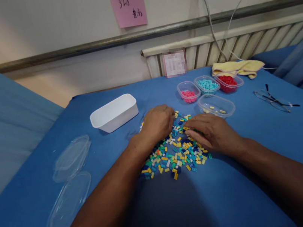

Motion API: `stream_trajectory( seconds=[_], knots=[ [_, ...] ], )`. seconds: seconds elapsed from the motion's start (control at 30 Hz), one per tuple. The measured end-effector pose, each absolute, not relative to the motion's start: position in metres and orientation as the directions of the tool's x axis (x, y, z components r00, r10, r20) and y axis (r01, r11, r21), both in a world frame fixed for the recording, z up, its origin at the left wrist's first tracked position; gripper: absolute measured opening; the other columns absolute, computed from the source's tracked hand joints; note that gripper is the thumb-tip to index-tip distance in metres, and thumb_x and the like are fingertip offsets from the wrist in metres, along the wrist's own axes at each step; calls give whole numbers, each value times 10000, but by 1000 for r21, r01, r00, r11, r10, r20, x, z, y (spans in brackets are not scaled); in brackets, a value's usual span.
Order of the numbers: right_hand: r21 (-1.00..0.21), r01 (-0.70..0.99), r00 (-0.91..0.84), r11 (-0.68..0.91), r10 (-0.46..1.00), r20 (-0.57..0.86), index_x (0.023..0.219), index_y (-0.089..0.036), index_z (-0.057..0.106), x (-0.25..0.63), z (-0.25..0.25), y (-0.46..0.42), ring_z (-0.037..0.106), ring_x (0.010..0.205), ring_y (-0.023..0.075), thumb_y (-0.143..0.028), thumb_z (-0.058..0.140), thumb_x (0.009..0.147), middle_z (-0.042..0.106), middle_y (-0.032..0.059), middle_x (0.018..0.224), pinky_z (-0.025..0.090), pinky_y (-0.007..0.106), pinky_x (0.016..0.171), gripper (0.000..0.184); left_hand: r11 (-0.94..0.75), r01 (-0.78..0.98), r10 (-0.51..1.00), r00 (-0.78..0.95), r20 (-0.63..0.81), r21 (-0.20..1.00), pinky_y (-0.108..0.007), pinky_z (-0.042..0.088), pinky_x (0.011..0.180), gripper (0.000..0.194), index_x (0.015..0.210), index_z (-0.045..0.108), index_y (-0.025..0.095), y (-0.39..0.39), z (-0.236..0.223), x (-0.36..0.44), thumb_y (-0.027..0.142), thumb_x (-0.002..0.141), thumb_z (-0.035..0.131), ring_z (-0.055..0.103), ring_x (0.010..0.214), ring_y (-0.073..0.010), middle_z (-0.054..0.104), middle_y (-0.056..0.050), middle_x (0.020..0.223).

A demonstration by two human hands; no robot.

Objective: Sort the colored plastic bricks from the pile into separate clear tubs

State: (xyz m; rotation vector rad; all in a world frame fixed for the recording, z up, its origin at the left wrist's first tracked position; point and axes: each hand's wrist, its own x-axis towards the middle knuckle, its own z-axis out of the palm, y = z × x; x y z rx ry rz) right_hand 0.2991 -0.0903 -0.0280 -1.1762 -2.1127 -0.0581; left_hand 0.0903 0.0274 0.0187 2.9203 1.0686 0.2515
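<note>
A loose pile of small toy bricks (184,154), yellow, blue, green and white with an orange one, is spread on the blue cloth. My left hand (158,122) is over its upper left part, fingers curled down and closed; the fingertips are hidden, so what they hold cannot be made out. At the right side of the pile, my right hand (213,130) is closed in a pinch, with a yellow toy brick (185,128) showing at the thumb and fingertips. Just behind it stands a clear oval container (229,107) with a few pale yellow bricks inside.
Clear tubs hold pink bricks (188,95), light blue bricks (206,84) and red bricks (227,81). A white tub (116,115) stands left, behind clear lids (71,159). Glasses (275,100) and a yellow cloth (237,68) lie right. A radiator (199,55) borders the back.
</note>
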Motion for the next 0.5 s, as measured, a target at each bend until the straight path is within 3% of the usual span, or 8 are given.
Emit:
stream_trajectory(
  seconds=[0.1,0.17,0.27,0.37,0.5],
  knots=[
    [-385,764,-169,518,736,656,1469,-230,643,300,-27,-91,800,1062,289,-311,674,1077,820,119,1234,648,462,924,402,-706,560,668,730,145,434,-340,502,803,221,1108,768,179,18,31,92,259,1040,574,711,937,-216,789,-70,1063],
    [-429,731,-131,531,726,676,1486,-263,634,300,-24,-92,800,1050,269,-290,670,1076,817,100,1231,649,440,917,413,-645,468,660,740,132,604,-311,488,763,188,1065,767,186,9,38,93,269,1023,604,696,854,-175,782,-28,975],
    [-453,681,-134,576,706,695,1324,-287,724,299,-18,-93,795,995,242,-263,647,1085,829,64,1142,638,408,880,253,-505,398,703,705,98,766,-286,462,698,181,1007,774,178,-4,41,95,309,1002,649,652,765,-144,751,-8,870],
    [-554,638,-54,534,749,660,1161,-277,767,295,-17,-95,786,910,213,-274,684,1067,832,29,1030,621,363,817,126,-201,308,779,626,-39,930,-256,477,657,167,1031,788,170,-17,39,91,291,973,688,634,694,-116,742,-4,821],
    [-718,519,30,464,829,558,1099,-256,776,287,-23,-98,769,820,178,-293,735,1031,821,2,953,611,317,764,87,103,166,812,556,-179,981,-241,560,719,118,1020,779,159,-34,34,82,212,917,757,692,705,-105,761,-17,798]
  ],
)
